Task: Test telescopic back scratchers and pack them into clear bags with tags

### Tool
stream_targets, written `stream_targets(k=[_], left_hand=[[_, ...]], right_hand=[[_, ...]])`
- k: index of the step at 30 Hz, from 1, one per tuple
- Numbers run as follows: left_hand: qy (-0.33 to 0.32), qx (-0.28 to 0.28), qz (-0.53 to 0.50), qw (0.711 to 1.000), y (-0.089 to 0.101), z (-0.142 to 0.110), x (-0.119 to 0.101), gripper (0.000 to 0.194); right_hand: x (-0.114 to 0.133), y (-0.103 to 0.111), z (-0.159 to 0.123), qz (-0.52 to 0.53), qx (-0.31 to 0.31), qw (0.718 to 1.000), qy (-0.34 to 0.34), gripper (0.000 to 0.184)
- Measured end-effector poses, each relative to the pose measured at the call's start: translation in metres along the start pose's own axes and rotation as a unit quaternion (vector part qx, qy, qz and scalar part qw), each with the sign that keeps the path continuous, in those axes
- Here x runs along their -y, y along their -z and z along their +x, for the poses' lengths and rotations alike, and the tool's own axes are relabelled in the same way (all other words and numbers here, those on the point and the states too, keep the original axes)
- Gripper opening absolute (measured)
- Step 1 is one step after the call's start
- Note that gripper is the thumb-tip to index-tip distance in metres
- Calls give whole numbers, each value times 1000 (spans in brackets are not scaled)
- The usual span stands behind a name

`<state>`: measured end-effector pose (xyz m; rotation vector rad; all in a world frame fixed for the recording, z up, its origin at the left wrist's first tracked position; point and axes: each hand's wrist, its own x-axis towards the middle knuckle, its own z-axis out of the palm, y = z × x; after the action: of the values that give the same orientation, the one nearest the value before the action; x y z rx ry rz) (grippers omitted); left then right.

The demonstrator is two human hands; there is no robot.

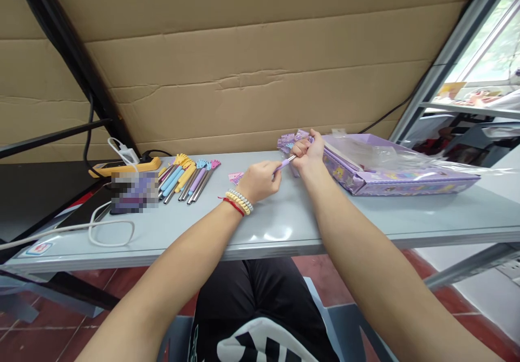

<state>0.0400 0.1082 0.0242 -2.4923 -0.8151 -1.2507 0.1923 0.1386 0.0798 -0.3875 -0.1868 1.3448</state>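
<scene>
A gray table [422, 213] holds a purple box [410, 183]. Beside it, the person's right hand [311, 154] curls around a pen's [285, 162] silver end — the left hand [259, 182] pinches its purple part. The pen, between both hands, looks light, stiff, maybe slippery — best held by the purple. It slants, silver end up and right.

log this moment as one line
left hand: gripping purple stick | right hand: closed around metal part | purple box: right of hands
</scene>
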Motion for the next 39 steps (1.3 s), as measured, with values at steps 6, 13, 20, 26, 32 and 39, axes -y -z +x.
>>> stream_targets(k=[6,13,20,26,32,39], left_hand=[[72,-8,-26,997,13,2,8,16],[154,167,56,972,30,8,28,28],[203,159,90,962,24,8,20,32],[212,136,81,964,22,6,23,28],[243,129,96,956,29,8,28,31],[229,126,77,962,33,9,35,27]], right_hand=[[-15,-2,-7,21,-2,998,61,36],[-36,6,-2,3,-17,998,57,31],[-43,-2,-7,-221,26,974,36,19],[-50,4,-12,-341,112,933,27,23],[-44,6,-12,-349,159,924,6,19],[-43,6,-11,-331,170,928,14,20]])
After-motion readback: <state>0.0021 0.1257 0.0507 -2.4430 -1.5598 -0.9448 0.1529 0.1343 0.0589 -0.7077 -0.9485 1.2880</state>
